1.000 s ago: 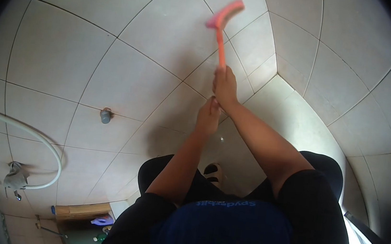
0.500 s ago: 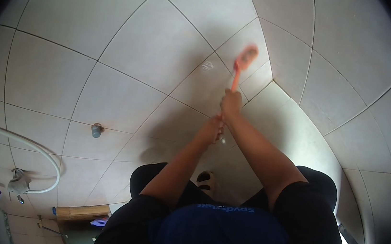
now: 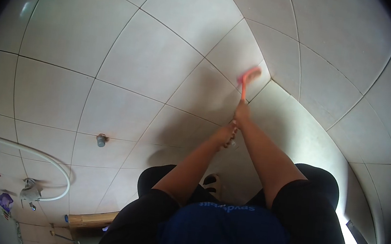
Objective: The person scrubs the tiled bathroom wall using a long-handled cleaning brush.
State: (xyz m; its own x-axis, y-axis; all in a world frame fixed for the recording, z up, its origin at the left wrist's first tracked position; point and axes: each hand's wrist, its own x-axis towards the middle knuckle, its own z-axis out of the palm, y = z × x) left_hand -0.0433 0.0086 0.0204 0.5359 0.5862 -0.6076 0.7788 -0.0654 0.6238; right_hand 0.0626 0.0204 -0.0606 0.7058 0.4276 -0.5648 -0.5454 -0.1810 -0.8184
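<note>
An orange-pink long-handled scrub brush (image 3: 244, 88) points away from me, its blurred head close to the tiled wall near the corner. Higher up the handle, my right hand (image 3: 242, 113) is wrapped round it. My left hand (image 3: 226, 133) grips the lower end of the same handle, just below and to the left of the right one. Something small and pale shows under the left fingers, too blurred to name. Whether the bristles touch the tiles I cannot tell.
Large pale tiles cover the walls (image 3: 125, 99). A grey pipe stub (image 3: 101, 140) sticks out on the left. Beyond it are a tap (image 3: 31, 191) with a white hose (image 3: 58, 166) and a purple packet (image 3: 4, 201). A sandal (image 3: 213, 184) shows below my arms.
Both hands have shifted slightly right, and the brush head has moved down and right towards the corner. The camera view has shifted slightly too.
</note>
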